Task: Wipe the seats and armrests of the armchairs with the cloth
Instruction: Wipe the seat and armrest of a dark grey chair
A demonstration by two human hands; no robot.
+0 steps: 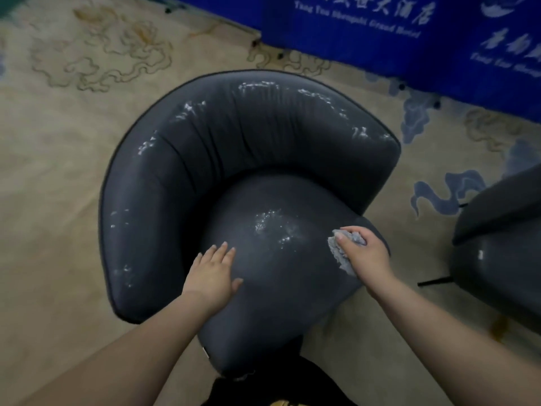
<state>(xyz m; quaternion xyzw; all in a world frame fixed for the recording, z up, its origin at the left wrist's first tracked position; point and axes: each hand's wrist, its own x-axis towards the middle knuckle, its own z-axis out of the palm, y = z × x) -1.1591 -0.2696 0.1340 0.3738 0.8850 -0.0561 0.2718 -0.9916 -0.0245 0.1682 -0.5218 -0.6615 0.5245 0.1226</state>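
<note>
your right hand (pixel 361 253) has the grey cloth (pixel 341 253) bunched in its curled fingers and pressed against the right edge of the seat (pixel 281 259) of the dark armchair (pixel 164 183). your left hand (pixel 213 273) lies flat on the left side of the seat cushion, fingers straight and grasping nothing; it looks like it is steadying the chair.

the cloth reads as soft, light and limp, so it will fold and slip inside your grip unless you keep it wadded with a good part under the palm. spread a flat face of it against the upholstery rather than wiping with a knot.

the cushion looks padded and smooth, likely giving under pressure and somewhat slick, with bright glossy patches in the middle of the seat and along the curved backrest and armrests (pixel 131 230); whether those are wet smears or plain shine i cannot tell. expect the cloth to glide easily there.

a second dark chair (pixel 503 247) stands just to the right on the patterned carpet (pixel 58 112), below a blue banner (pixel 409 39).
</note>
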